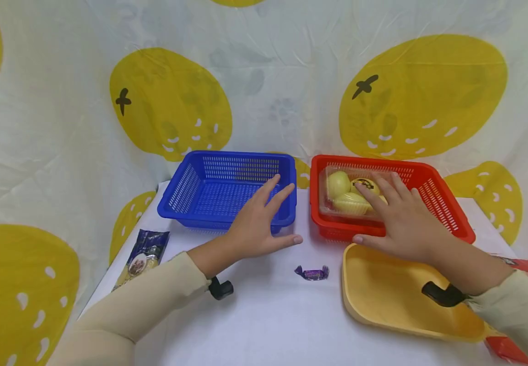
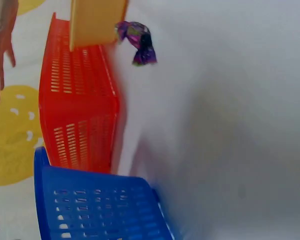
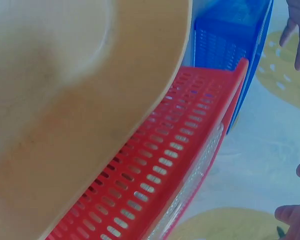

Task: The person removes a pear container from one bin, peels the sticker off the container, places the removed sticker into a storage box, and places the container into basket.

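My left hand is held with spread fingers over the near right corner of the blue basket, holding nothing. My right hand, fingers also spread, hovers over the front of the red basket and the back of the yellow tray. Inside the red basket lies a clear plastic box of pale yellow-green fruit, partly hidden by the right fingers. A purple wrapped candy sits on the white table between the hands; the left wrist view shows the candy beside the yellow tray.
A blue and clear packet lies by the table's left edge, partly behind the left sleeve. Red packaging shows at the right, beside the tray and under the right sleeve. A fruit-print curtain hangs behind the baskets.
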The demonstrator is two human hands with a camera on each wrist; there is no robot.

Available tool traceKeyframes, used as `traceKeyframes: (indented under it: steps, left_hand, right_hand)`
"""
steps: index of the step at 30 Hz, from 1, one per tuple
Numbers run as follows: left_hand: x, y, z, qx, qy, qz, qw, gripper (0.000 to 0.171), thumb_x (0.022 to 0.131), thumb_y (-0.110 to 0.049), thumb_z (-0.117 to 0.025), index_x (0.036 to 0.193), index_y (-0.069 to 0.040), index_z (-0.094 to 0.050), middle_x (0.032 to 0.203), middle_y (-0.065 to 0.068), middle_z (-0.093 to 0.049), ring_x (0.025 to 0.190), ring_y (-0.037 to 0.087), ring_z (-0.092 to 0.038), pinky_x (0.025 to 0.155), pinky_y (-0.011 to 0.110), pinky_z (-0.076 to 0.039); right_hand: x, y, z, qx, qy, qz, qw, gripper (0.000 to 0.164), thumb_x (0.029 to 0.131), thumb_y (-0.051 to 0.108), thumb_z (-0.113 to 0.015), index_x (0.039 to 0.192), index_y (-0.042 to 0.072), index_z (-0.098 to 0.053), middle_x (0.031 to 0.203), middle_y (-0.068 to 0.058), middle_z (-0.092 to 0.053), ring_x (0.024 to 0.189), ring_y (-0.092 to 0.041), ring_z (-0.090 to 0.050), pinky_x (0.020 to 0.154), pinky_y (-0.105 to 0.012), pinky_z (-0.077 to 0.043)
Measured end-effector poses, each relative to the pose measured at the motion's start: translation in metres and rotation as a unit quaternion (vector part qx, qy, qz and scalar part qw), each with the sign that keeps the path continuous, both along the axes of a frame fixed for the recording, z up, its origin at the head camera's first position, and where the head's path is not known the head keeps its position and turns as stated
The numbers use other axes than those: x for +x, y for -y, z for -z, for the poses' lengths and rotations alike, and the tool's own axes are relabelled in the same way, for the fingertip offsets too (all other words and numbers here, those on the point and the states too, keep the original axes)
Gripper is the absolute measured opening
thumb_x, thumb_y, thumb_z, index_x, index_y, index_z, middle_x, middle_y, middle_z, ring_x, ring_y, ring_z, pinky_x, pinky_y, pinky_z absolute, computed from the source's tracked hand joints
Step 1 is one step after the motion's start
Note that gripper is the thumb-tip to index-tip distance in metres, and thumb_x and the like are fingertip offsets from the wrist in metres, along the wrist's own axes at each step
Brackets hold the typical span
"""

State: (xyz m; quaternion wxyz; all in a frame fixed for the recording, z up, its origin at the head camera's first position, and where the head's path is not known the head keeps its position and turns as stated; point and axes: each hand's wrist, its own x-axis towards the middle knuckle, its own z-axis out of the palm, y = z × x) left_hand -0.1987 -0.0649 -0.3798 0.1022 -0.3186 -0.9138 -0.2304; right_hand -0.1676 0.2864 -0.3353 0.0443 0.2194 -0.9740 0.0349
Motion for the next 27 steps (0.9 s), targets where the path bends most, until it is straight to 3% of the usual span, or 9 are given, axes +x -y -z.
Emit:
traceKeyframes:
  steps: [5,13,19,24,27]
  left_hand:
    - [-0.002,-0.012,0.001,0.053,0.031,0.012,0.998,0.109,0.086,-0.071,-0.075,0.172,-0.035,-0.02,0.18,-0.002,-0.009,0.162,0.03,-0.022,0.11,0.066,-0.046]
    - [-0.007,-0.038,0.003,0.126,0.086,0.033,0.9877,0.103,0.091,-0.064,-0.073,0.172,-0.031,-0.02,0.179,-0.005,-0.008,0.163,0.026,-0.02,0.113,0.064,-0.045]
    - [-0.007,-0.06,0.006,0.187,0.139,0.036,0.9719,0.099,0.093,-0.061,-0.071,0.172,-0.03,-0.02,0.179,-0.006,-0.011,0.163,0.022,-0.019,0.115,0.064,-0.043]
    - [-0.006,-0.077,0.007,0.23,0.186,0.03,0.9548,0.094,0.096,-0.059,-0.07,0.171,-0.033,-0.021,0.179,-0.006,-0.013,0.163,0.023,-0.021,0.115,0.062,-0.043]
    - [-0.006,-0.085,0.009,0.241,0.195,0.023,0.9505,0.091,0.097,-0.058,-0.069,0.171,-0.03,-0.022,0.178,-0.003,-0.016,0.162,0.024,-0.022,0.117,0.064,-0.04]
  right_hand:
    - [-0.006,-0.008,-0.001,-0.007,0.022,0.006,1.0,0.118,0.085,0.076,-0.073,0.174,0.028,-0.011,0.179,-0.017,-0.005,0.16,-0.053,-0.001,0.11,-0.089,-0.02]
    - [-0.016,-0.019,0.0,-0.025,0.048,-0.002,0.999,0.114,0.09,0.071,-0.072,0.174,0.023,-0.011,0.179,-0.018,-0.002,0.161,-0.052,0.001,0.113,-0.085,-0.02]
    - [-0.028,-0.032,0.002,-0.078,0.065,-0.02,0.995,0.113,0.09,0.058,-0.079,0.174,0.031,-0.008,0.178,-0.02,-0.007,0.161,-0.053,-0.002,0.113,-0.086,-0.021]
    - [-0.035,-0.04,0.003,-0.115,0.087,-0.023,0.989,0.109,0.091,0.051,-0.081,0.173,0.03,-0.013,0.177,-0.022,-0.011,0.16,-0.052,-0.009,0.109,-0.087,-0.025]
    - [-0.039,-0.045,0.005,-0.134,0.097,-0.026,0.986,0.107,0.091,0.047,-0.081,0.173,0.029,-0.015,0.177,-0.022,-0.012,0.16,-0.05,-0.01,0.108,-0.087,-0.026]
